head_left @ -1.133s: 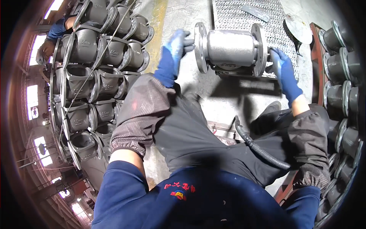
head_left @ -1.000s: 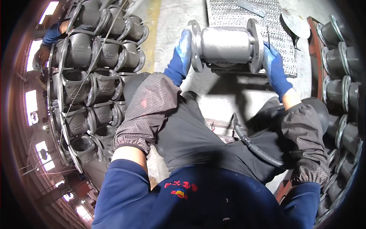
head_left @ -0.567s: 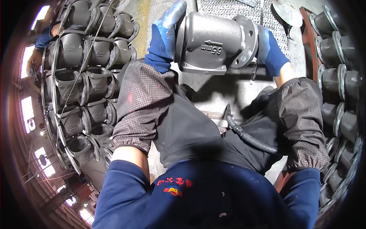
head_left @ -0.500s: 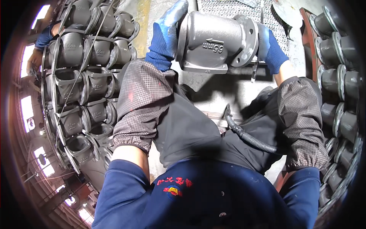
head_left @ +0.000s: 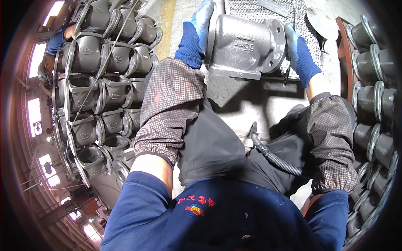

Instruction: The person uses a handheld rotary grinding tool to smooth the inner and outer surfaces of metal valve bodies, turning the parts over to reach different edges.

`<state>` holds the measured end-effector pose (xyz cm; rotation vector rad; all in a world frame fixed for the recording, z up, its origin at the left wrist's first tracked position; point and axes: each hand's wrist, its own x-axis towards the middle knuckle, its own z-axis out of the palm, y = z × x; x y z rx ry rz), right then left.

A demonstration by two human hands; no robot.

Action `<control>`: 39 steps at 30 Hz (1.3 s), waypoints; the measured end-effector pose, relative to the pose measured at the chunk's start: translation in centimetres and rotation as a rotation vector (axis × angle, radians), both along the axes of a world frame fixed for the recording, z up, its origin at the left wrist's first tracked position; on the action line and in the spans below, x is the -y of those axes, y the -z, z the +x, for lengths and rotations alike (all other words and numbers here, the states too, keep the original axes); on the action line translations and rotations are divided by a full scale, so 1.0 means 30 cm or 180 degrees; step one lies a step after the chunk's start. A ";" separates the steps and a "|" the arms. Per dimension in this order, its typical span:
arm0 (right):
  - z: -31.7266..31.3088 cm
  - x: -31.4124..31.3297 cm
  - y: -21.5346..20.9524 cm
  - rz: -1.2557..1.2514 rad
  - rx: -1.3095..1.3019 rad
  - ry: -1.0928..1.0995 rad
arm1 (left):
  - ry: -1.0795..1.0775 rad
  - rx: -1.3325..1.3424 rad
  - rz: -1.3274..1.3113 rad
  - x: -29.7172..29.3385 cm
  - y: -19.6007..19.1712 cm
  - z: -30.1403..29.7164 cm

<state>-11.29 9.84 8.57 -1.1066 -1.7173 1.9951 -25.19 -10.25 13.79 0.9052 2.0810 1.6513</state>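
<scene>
A grey cast-iron valve body (head_left: 238,44), with a round flange at each end and a squarish flange on its near side, lies crosswise in front of me. Raised markings and an arrow stand out on its side. My left hand (head_left: 198,35), in a blue coated glove, grips the left flange, its fingers partly hidden behind it. At the opposite end, my gloved right hand (head_left: 300,54) is closed against the right flange (head_left: 275,46), with most of its fingertips out of sight. A black corrugated hose (head_left: 278,158) rests across my lap below.
Several similar valve bodies (head_left: 86,52) are stacked at left, with a thin rod or cord (head_left: 98,75) slanting across them. More flanged castings (head_left: 367,98) stand at right beside a rusty red frame (head_left: 346,58). Behind lies a textured metal mat (head_left: 259,9). Another person's arm (head_left: 58,39) shows far left.
The view has shifted, so the surroundings appear farther right and lower. The valve body stays between my hands, and my right hand sits slightly lower against its flange.
</scene>
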 end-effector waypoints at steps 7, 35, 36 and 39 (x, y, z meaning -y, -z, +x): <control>0.054 -0.046 0.041 0.0626 0.0435 -0.0238 | 0.0040 -0.0376 -0.0290 -0.081 0.008 -0.009; 0.227 -0.042 -0.126 0.0798 -0.0008 -0.0075 | 0.0581 -0.0997 0.0128 -0.130 -0.031 0.269; 0.220 -0.037 -0.131 0.0577 -0.0047 0.0044 | 0.0105 -0.0788 0.0156 -0.111 -0.013 0.224; 0.194 -0.003 -0.143 0.0468 -0.0186 0.0028 | 0.0282 0.0169 -0.0328 -0.011 0.047 0.118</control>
